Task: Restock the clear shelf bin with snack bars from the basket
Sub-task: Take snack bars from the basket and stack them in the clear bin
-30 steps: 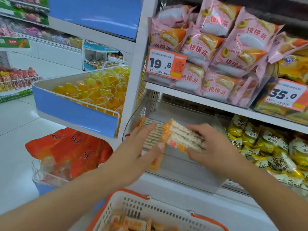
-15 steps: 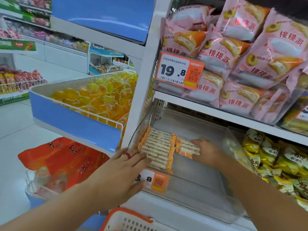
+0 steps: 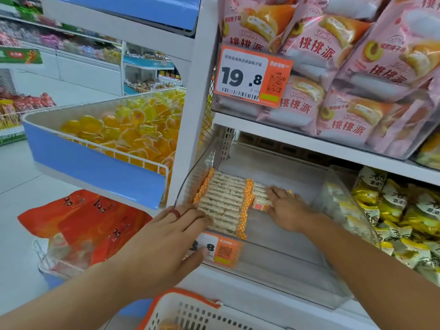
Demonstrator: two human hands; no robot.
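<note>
Head view, centre frame: the left hand [image 3: 166, 236] lies flat, fingers straight, on the snack bars [image 3: 222, 203] in the clear shelf bin [image 3: 281, 256]; the right hand [image 3: 285, 210] presses a second stack flat beside them. Placing step underway. Next likely calls for reaching the basket [image 3: 190, 310], bottom centre.

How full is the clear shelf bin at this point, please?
Mostly empty. The clear shelf bin holds snack bars only along its left side; the right part of its floor is bare.
</note>
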